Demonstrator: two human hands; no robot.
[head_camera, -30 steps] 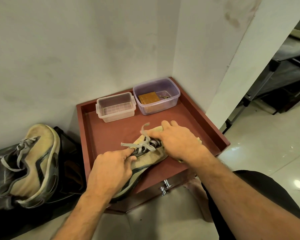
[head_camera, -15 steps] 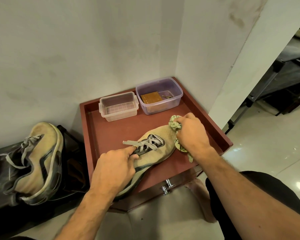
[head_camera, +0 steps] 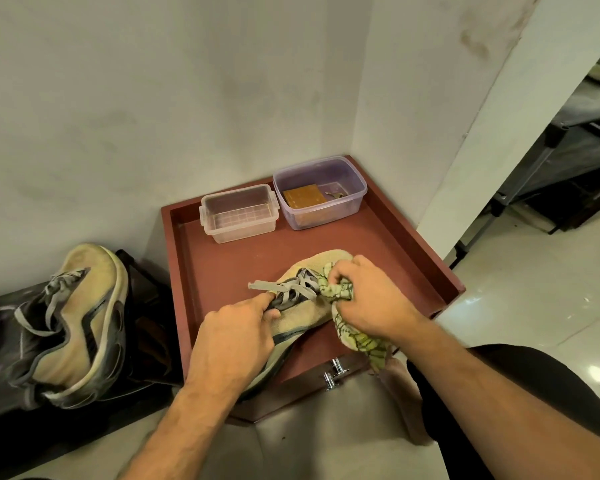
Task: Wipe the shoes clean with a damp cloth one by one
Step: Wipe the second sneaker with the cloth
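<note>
- The right hand (head_camera: 371, 299) grips a crumpled green patterned cloth (head_camera: 347, 320) against the laces.
- The left hand (head_camera: 236, 344) holds the beige mesh sneaker (head_camera: 312, 306), hiding its heel.
- The sneaker lies on a red-brown wooden tray (head_camera: 413, 258).
- A second beige sneaker (head_camera: 80, 320) is at left.

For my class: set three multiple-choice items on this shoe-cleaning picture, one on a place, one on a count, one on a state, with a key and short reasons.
1. Where does the second shoe lie?
A. left of the red tray
B. inside the tray
C. in a tub

2. How many plastic tubs stand on the red tray?
A. one
B. two
C. four

3. What does the right hand hold?
A. nothing
B. a brush
C. the green cloth

Key: 1 A, it rests outside the tray's left wall. 2 B, a clear tub and a purple tub. 3 C, its grip bunches the cloth on the shoe.
</note>
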